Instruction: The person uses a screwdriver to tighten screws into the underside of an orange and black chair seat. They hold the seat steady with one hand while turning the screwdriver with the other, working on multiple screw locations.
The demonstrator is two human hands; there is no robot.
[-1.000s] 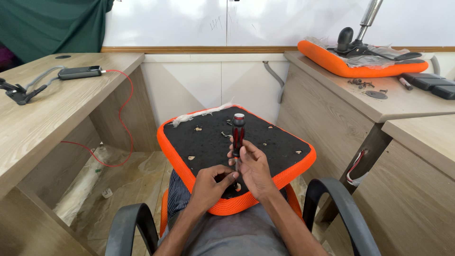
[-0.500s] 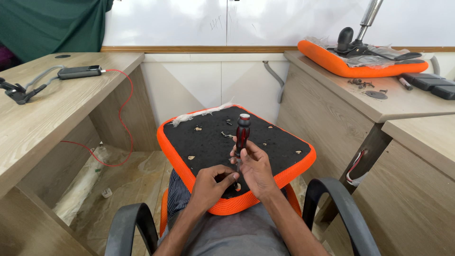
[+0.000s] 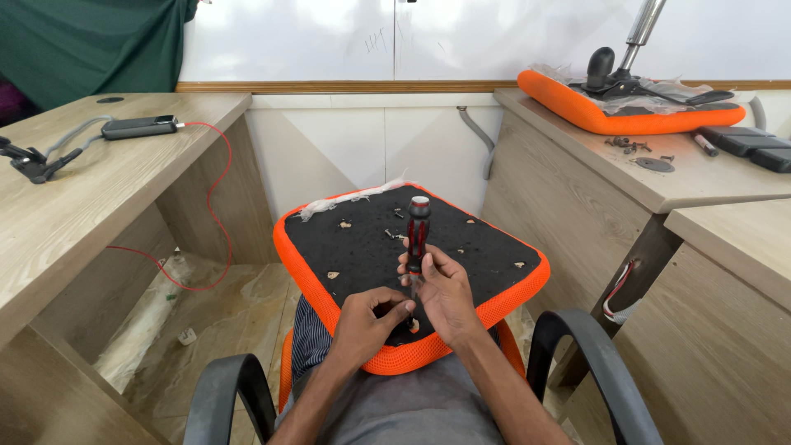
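While one chair seat [image 3: 486, 255], black-faced with an orange rim, rests across the person's lap at centre frame, one screwdriver [image 3: 418, 231] with a black and red handle stands upright on it, tip down near the seat's near edge. The right hand [image 3: 445, 292] has its grip closed around the lower handle and shaft. The left hand [image 3: 371, 323] sits just beside it, fingertips pinched together at the screwdriver's tip; whether they hold a small part cannot be told.

On the black face, roughly eight small light-coloured fittings [image 3: 334, 274] lie scattered, several toward the far edge and two or three at the right. One strip of clear plastic wrap [image 3: 350, 200] clings to the far left rim.

Two black armrests [image 3: 577, 346] of the occupied chair show at lower left and lower right.

At upper right, one wooden surface [image 3: 577, 165] carries a second orange seat [image 3: 626, 115] with a black mechanism and metal column on top, a small cluster of screws [image 3: 622, 142], one round washer-like disc [image 3: 651, 164] and one marker [image 3: 704, 145]. At upper left, another wooden surface [image 3: 99, 189] carries one dark oblong device [image 3: 138, 127] with a red cable [image 3: 216, 189] trailing down to the floor, and one black clamp-like tool [image 3: 33, 163].
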